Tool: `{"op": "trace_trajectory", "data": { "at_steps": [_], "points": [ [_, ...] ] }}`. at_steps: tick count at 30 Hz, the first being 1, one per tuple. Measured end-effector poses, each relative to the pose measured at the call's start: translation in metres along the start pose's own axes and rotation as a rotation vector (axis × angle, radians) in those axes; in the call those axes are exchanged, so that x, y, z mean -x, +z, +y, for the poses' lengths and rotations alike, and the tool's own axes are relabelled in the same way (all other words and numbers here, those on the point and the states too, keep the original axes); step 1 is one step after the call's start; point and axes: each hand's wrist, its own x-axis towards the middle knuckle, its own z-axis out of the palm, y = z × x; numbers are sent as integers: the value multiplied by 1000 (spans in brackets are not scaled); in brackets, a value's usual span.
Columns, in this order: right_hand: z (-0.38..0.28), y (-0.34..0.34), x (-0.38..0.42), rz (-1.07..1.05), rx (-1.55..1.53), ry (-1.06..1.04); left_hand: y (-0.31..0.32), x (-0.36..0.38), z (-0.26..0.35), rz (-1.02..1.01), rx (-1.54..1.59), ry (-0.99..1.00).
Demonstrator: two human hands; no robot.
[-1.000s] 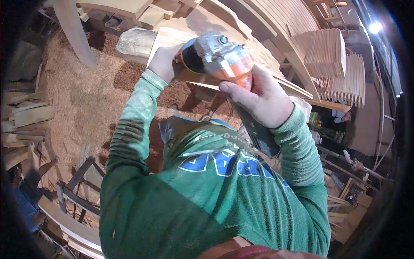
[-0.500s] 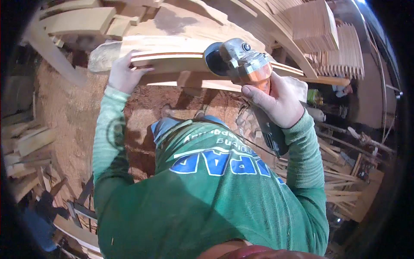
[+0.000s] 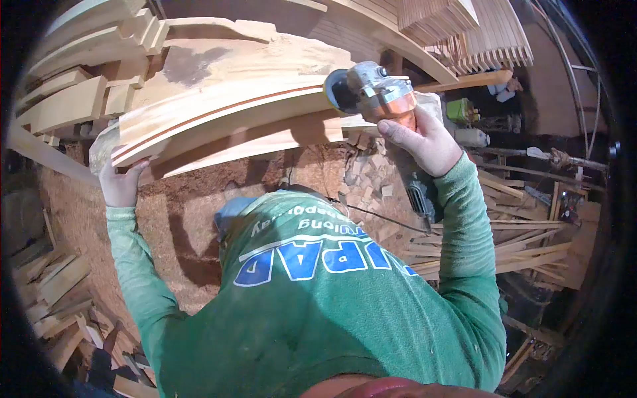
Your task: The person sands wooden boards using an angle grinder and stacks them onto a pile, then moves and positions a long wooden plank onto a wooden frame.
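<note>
My left hand (image 3: 122, 182) is closed on the near left end of a long, curved wooden board (image 3: 232, 125) with a thin reddish stripe along its edge. In my right hand (image 3: 428, 142) is an angle grinder (image 3: 388, 99), fingers wrapped round its orange-and-dark body. Its round disc (image 3: 340, 91) is right at the board's edge, toward the right end. A paler plank (image 3: 265, 147) lies below the curved board and juts out toward me.
Cut wooden pieces (image 3: 70, 106) are stacked at the upper left. Stacked slats (image 3: 494, 36) stand at the upper right. Offcuts (image 3: 368, 176) and sawdust cover the floor, where a cord (image 3: 381, 217) runs. Long strips (image 3: 504, 245) lie at the right.
My left hand and the board's left end have shifted left and toward me, so more of the board shows. The grinder stays near the same place in view.
</note>
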Motion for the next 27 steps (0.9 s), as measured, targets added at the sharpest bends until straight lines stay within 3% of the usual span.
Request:
{"op": "trace_trajectory", "data": {
  "at_steps": [3, 8, 14, 17, 19, 20, 23, 24, 25, 27],
  "points": [
    [17, -30, 3, 26, -24, 71, -4, 1, -5, 2, -132, 48],
    [47, -83, 5, 72, 43, 158, -4, 2, -17, 28, -7, -92],
    [78, -125, 5, 213, 30, 170, -11, 0, -37, 10, -67, -93],
    [102, -150, 8, 298, -66, 334, -9, 1, -34, 9, -49, -97],
    [100, -136, 17, 436, -186, 214, -5, 0, -15, 28, -155, -77],
    [101, -131, 20, 486, -176, 118, -5, -1, -28, 18, -39, -70],
    [77, -99, 30, 424, -266, 102, 10, -3, 6, -6, -60, -87],
    [62, -87, 31, 315, -245, 98, 11, -4, -22, 51, -94, -48],
    [50, -74, 29, 221, -223, 92, 13, -3, 13, 51, -175, -90],
    [36, -55, 20, 60, -141, 152, 15, 2, 27, 136, -238, -116]
  ]
}}
